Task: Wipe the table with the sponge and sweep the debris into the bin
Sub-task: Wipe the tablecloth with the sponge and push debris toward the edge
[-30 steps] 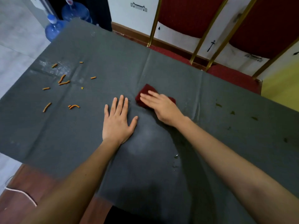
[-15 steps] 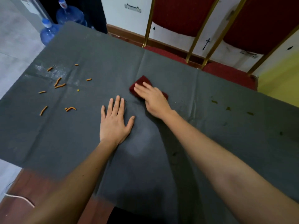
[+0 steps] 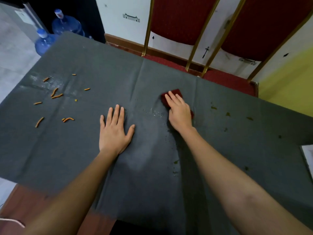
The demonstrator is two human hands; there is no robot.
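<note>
The right hand [image 3: 179, 114] lies flat on top of the dark red sponge [image 3: 174, 94], fingers together and pressing it onto the grey cloth [image 3: 101, 167] that covers the table, a little to the 1 o'clock side of the middle. It presses down on the sponge; it does not pinch it. The left hand [image 3: 115, 133] is spread open, palm down on the cloth near the centre, holding nothing and probably keeping the cloth from sliding.

The job looks about half begun. A wet streak [image 3: 157, 113] and a paler wiped patch sit between the hands, so that part has been rubbed. Orange crumbs [image 3: 55, 94] are scattered at about 10 o'clock, well apart from the sponge, and small greenish specks [image 3: 227, 114] dot the cloth at 3 o'clock. None of it has been swept off, and no bin shows in the picture.

Half a second ago the sponge sat just beside the left fingertips; now it has slid toward 2 o'clock, leaving a clear gap and the wet trail, while the left hand has stayed put
</note>
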